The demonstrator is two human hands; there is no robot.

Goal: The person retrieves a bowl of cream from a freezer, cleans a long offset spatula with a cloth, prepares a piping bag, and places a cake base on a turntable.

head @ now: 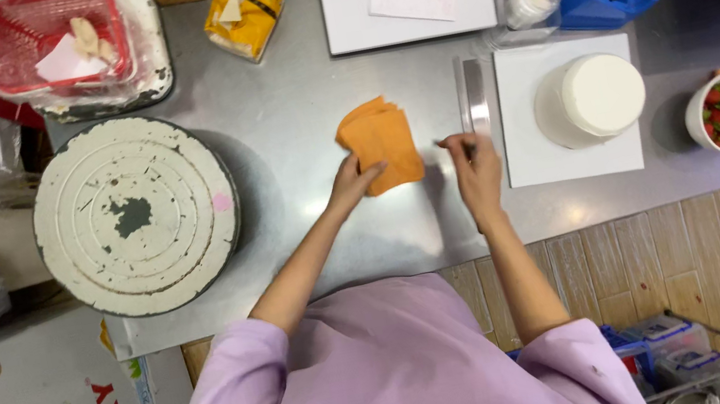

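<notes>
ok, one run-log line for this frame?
left hand: on folded orange cloth | right hand: holds metal scraper | white cake on board | turntable idle

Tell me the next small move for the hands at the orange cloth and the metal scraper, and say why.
Probably lift the metal scraper toward the orange cloth. The left hand already pins the folded cloth's lower edge on the steel table, and the right hand grips the near end of the scraper, which lies flat beside the cloth, next to the white cake on its board.
</notes>
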